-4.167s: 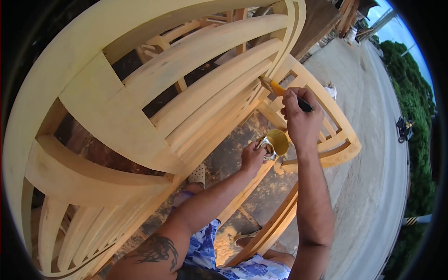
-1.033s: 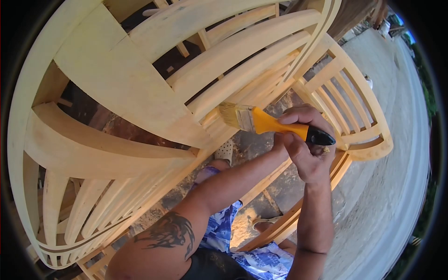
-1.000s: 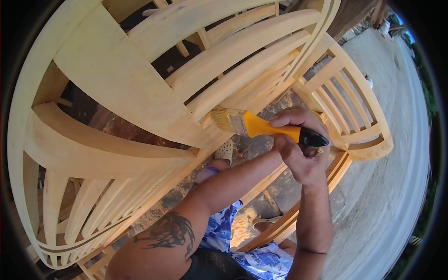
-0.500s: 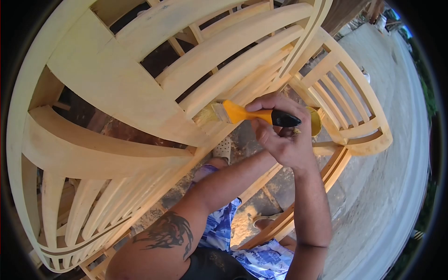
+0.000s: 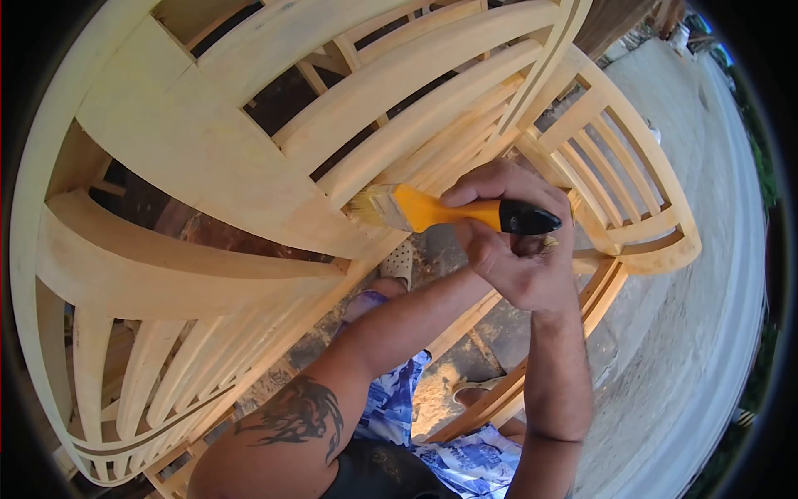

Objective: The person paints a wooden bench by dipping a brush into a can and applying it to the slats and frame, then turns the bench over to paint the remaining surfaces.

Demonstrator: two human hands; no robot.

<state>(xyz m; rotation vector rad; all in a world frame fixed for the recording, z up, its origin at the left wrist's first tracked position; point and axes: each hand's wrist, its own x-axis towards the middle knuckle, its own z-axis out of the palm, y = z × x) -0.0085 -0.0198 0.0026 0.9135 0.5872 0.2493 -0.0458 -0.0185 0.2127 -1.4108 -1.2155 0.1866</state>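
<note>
My right hand (image 5: 525, 270) is closed around a flat paintbrush (image 5: 432, 211) with a yellow handle and a black end. Its pale bristles rest against the lower corner of a light wooden frame (image 5: 208, 137), where a wide board meets the curved slats. My left forearm (image 5: 424, 312) reaches in from the lower left and passes behind my right hand. The left hand is hidden there, so its fingers cannot be made out.
A slatted wooden end panel (image 5: 619, 158) with a rounded edge stands to the right. Lower down, more slats (image 5: 158, 366) curve away on the left. A wooden rail (image 5: 490, 407) runs beside my legs. Pale dust lies on the floor, and a grey concrete surface (image 5: 665, 333) stretches along the right.
My right hand and the brush handle have shifted slightly right and down, while the bristles stay at the same corner. The round yellow container behind the hand is now almost fully covered.
</note>
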